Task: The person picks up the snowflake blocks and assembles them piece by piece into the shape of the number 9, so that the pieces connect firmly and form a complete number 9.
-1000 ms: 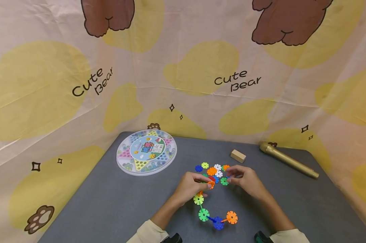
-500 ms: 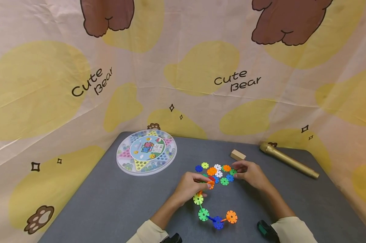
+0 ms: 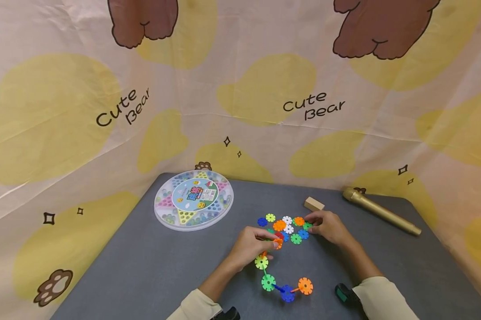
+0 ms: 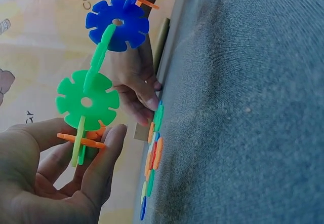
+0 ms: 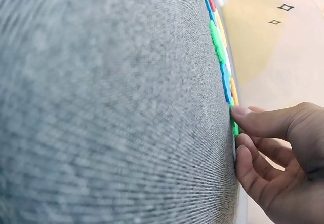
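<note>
Chain of slotted discs (image 3: 268, 282) is above the grey table (image 3: 124, 266), in the left hand (image 3: 244, 249), whose thumb and fingers pinch one orange disc (image 3: 278, 243) of it. Four more discs of this chain show plainly: one yellow, one green, one blue, one orange; others are half hidden. The right hand (image 3: 330, 226) is apart from the left, its thumb touching one green disc (image 5: 234, 125); whether its fingers close on it, I cannot tell. Among the loose discs (image 3: 279, 226) I count two white and one yellow. Farther lie one round game board (image 3: 194, 200), one wooden block (image 3: 314, 204) and one gold rod (image 3: 380, 211).
</note>
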The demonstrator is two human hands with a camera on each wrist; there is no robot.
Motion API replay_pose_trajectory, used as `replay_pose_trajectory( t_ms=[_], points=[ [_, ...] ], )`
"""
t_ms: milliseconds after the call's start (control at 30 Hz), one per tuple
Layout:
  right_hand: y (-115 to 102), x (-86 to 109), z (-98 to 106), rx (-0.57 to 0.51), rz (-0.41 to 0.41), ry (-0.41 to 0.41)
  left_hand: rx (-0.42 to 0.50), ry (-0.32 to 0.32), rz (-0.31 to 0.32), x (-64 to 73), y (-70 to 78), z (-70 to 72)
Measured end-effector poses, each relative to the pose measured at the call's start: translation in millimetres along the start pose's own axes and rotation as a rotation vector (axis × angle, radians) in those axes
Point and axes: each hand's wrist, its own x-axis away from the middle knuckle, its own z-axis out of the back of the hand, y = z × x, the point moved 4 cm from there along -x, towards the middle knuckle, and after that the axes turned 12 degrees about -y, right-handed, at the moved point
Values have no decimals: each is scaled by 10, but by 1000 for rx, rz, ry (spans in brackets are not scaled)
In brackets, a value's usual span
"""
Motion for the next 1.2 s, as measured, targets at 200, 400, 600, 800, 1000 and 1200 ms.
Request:
replay_pose_trajectory(
  t_ms=[200,400,600,800,1000,1200],
  points=[
    [-6,19,0,35,-20,-7,-3,-3,5,4,8,-3],
    [5,102,16,-22,-70,16,4,-7,6,-2,6,4],
    [-64,193,-13,-99,-84,20,1,-4,23,-13,-11,20],
    [-254,254,-93,-196,-43,-10,-6,-3,19,-21,-22,22],
    [-444,278,-192,-307,13,-82,2,5,14,-9,-3,15],
    [-624,308,-258,-442,71,-173,6,12,21,-5,9,9]
  ],
)
